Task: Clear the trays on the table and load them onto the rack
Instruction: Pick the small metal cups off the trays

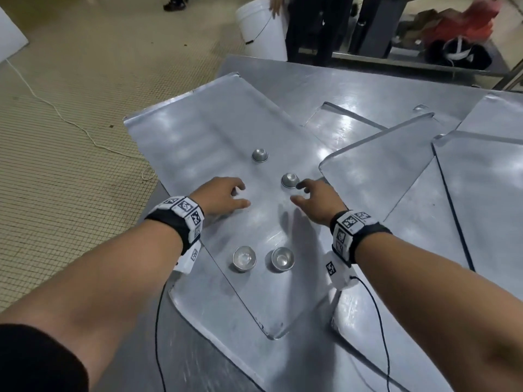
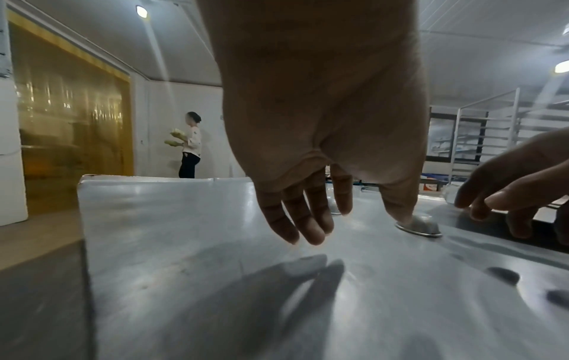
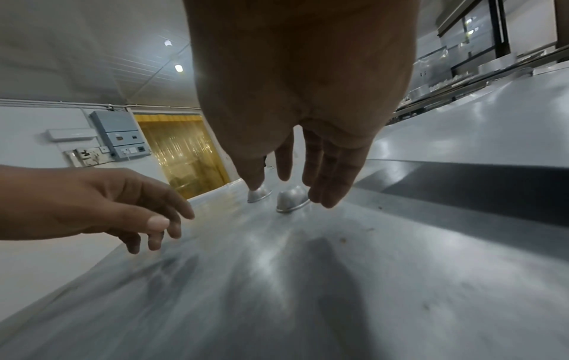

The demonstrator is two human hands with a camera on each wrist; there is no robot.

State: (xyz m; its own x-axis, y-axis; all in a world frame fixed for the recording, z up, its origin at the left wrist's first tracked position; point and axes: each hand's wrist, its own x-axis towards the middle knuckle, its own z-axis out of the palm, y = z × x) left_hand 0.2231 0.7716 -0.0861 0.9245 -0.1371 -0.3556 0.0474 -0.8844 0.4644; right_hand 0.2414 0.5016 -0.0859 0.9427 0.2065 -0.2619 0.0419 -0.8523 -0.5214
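Observation:
A large metal tray [image 1: 181, 137] lies slanted on the steel table and carries several small metal cups. Two stand upside down: the far cup [image 1: 260, 155] and the near cup [image 1: 290, 180] [image 3: 292, 199]. Two upright cups [image 1: 244, 258] [image 1: 282, 259] sit under my wrists. My left hand [image 1: 236, 193] [image 2: 307, 229] hovers over the tray's middle, fingers relaxed and holding nothing. My right hand [image 1: 300, 192] [image 3: 307, 194] hovers with straight fingers, their tips right beside the near upside-down cup. I cannot tell whether they touch it.
More empty trays [image 1: 382, 176] [image 1: 481, 199] overlap on the right of the table. A tray rack [image 2: 492, 126] stands beyond the table. A white bucket [image 1: 263, 26] and a standing person [image 1: 308, 24] are at the far table edge. A cable [image 1: 70, 123] crosses the floor on the left.

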